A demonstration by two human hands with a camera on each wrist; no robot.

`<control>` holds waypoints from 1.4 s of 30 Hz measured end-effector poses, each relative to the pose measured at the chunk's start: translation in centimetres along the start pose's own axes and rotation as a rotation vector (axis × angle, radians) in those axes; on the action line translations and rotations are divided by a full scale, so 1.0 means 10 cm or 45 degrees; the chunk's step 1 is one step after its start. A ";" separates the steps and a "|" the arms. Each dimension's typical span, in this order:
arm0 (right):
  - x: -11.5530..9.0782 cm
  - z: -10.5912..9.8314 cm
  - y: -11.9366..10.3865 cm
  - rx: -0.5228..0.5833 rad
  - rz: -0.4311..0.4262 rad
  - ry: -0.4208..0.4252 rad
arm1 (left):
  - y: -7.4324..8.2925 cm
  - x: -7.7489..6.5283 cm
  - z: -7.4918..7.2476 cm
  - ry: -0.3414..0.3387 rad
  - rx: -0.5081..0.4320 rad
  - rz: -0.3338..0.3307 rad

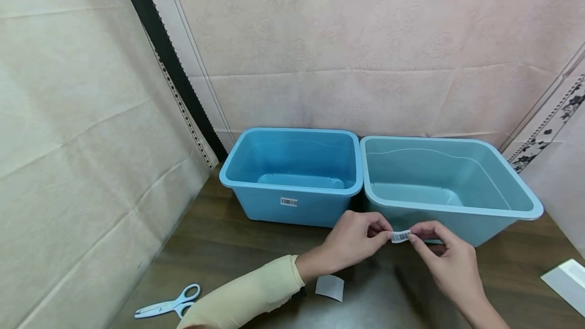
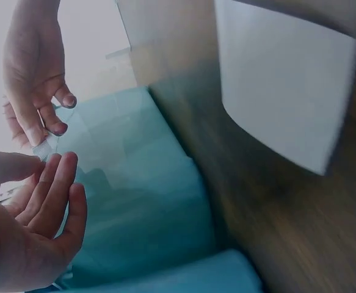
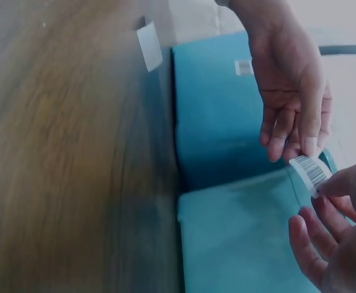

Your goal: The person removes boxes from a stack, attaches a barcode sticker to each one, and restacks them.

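Observation:
A small white barcode sticker (image 1: 400,236) is stretched between both hands in front of the right-hand, paler blue-green bin (image 1: 439,210). My left hand (image 1: 354,237) pinches its left end between thumb and forefinger. At the other end, the thumb and forefinger of my right hand (image 1: 450,260) hold it. The right wrist view shows the printed bars on the sticker (image 3: 311,173), which curves slightly. A similar barcode label (image 1: 289,202) is stuck on the front of the blue bin (image 1: 292,207) at the left.
A white piece of paper (image 1: 329,287) lies on the wooden table (image 1: 219,258) near my left forearm. Light-blue scissors (image 1: 169,304) lie at the front left. A white, flat-sided object (image 1: 566,283) sits at the right edge. Cloth-covered walls (image 1: 343,39) stand behind the bins.

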State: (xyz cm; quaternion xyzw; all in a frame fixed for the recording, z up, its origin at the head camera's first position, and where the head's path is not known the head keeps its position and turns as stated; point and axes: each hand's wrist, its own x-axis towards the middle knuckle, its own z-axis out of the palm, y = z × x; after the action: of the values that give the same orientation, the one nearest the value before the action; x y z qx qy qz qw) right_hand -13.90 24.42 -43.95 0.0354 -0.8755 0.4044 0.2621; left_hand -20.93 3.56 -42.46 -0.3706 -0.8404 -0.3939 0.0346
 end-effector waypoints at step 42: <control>0.06 -0.14 0.53 0.131 0.394 0.474 | 0.36 0.26 0.74 -0.281 -0.640 -0.245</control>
State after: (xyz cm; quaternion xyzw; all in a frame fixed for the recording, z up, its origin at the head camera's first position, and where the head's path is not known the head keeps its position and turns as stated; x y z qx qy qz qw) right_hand -15.24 29.04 -46.56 -0.1609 -0.7855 0.4832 0.3517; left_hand -18.70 11.66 -44.35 -0.3266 -0.7464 -0.5486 -0.1877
